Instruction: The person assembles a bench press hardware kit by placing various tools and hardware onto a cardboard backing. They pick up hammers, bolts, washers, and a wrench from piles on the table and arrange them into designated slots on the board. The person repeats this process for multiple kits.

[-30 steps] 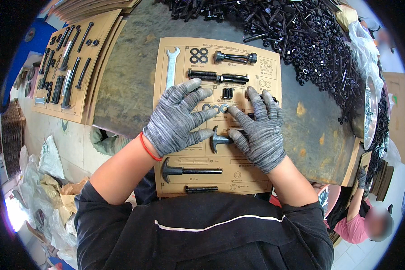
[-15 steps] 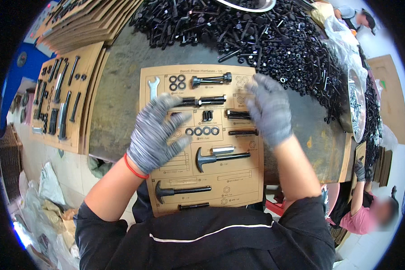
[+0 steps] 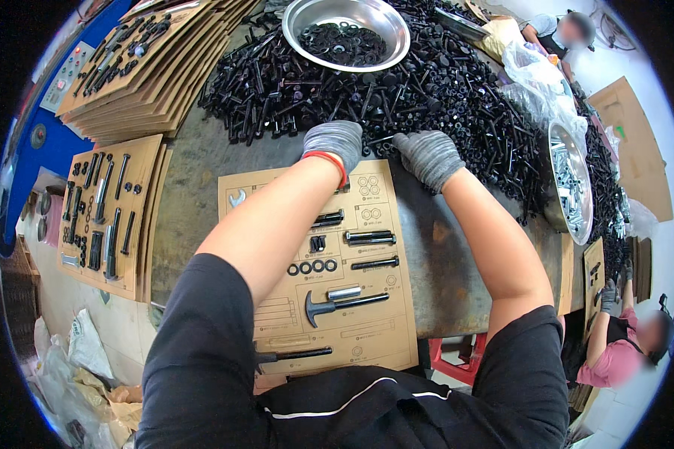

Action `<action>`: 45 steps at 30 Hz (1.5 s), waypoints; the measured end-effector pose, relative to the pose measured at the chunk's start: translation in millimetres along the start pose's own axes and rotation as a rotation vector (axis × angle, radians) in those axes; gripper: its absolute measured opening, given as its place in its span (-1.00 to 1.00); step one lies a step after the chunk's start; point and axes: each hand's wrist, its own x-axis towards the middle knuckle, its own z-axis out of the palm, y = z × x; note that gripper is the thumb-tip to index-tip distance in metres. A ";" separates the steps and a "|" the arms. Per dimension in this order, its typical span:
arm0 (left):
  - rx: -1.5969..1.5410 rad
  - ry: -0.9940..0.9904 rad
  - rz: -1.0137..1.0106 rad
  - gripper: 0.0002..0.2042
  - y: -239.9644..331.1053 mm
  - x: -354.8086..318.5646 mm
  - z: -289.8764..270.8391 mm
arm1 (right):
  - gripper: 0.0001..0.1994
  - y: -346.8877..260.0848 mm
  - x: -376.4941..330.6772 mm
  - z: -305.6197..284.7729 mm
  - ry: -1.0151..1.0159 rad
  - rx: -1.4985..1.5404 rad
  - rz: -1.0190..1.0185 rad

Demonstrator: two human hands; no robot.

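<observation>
My left hand [image 3: 333, 142], in a grey glove with a red band at the wrist, reaches the near edge of a heap of black bolts [image 3: 292, 112]; its fingers are bent away and mostly hidden. My gloved right hand [image 3: 429, 159] is at the same edge, its fingers closed, a slim shiny shaft [image 3: 382, 139] at the fingertips. Whether it grips that shaft is hard to make out. Nearer me lies a printed cardboard sheet [image 3: 378, 299] bearing a wrench [image 3: 237, 198], black washers [image 3: 318, 266], bolts [image 3: 371, 238], a silver tube [image 3: 344, 293] and T-shaped black pieces [image 3: 344, 304]. My left forearm covers part of it.
A metal bowl of washers [image 3: 403, 52] stands on the heap. Another metal bowl [image 3: 553, 179] holds silver hardware at right. Filled cardboard sheets [image 3: 146, 202] and a taller cardboard stack [image 3: 165, 97] are at left. Two other people are at the right, one in a pink top [image 3: 614, 359].
Both hands have moved from above the cardboard sheet forward to the near edge of the bolt heap. The view has shifted, bringing the washer bowl further into sight.
</observation>
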 end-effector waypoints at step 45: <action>-0.121 0.272 0.348 -0.80 -89.7 -312.3 41.6 | -0.83 -170.9 -189.6 -62.7 0.264 0.951 0.081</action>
